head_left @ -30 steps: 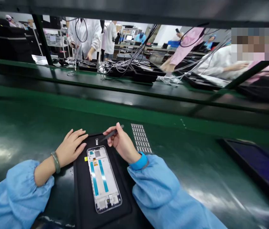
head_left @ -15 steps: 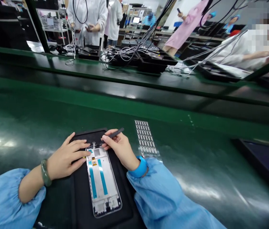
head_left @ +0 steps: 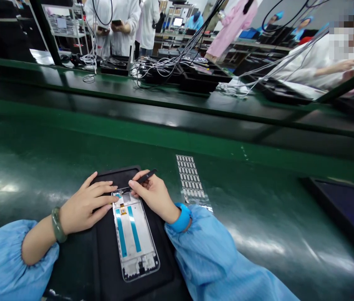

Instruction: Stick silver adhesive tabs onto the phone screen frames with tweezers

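Observation:
A silver phone frame (head_left: 148,246) with two blue adhesive strips lies on a black padded tray (head_left: 108,267). My left hand (head_left: 85,207) is spread flat, its fingertips resting on the frame's upper left edge. Between the fingers of my right hand (head_left: 154,196) is a pair of black tweezers (head_left: 145,177), slanted, with the tips down at the top end of the frame. What the tips touch there is too small to make out. A small flex connector (head_left: 122,210) shows on the frame below my left fingertips.
To the right of the tray lies a sheet of small silver stickers (head_left: 190,177) on the green bench (head_left: 252,196). A dark tray (head_left: 346,209) sits at the far right. Beyond the bench's ledge are tangled white cables (head_left: 161,65), black trays (head_left: 202,79) and several people.
My right hand has shifted slightly left with the tweezers, whose tips now reach the frame's top end. The small metal piece that stuck up there no longer shows upright. My left hand stays in place.

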`<state>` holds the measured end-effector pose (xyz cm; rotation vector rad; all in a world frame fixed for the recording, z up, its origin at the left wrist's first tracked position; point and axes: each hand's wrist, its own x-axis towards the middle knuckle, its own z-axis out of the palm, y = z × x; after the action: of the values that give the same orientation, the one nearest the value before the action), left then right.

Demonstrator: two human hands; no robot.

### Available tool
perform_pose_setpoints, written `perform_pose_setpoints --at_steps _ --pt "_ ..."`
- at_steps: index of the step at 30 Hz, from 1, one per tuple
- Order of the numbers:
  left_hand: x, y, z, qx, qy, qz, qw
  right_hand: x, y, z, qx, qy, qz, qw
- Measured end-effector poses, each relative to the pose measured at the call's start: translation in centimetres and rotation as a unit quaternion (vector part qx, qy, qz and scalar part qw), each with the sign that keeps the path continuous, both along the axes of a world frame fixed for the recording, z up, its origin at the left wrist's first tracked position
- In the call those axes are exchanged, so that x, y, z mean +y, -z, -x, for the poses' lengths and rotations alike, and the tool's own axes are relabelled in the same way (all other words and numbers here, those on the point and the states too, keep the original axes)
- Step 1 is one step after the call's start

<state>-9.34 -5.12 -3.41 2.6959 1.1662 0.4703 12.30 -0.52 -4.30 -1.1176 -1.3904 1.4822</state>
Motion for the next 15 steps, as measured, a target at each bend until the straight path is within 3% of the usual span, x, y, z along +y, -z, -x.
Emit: perform_pose_setpoints --at_steps 15 --pt "-0.16 -0.19 -0.13 0.005 -0.004 0.010 1.000 -0.11 0.08 -0.08 -0.032 -0.018 -0.037 0.999"
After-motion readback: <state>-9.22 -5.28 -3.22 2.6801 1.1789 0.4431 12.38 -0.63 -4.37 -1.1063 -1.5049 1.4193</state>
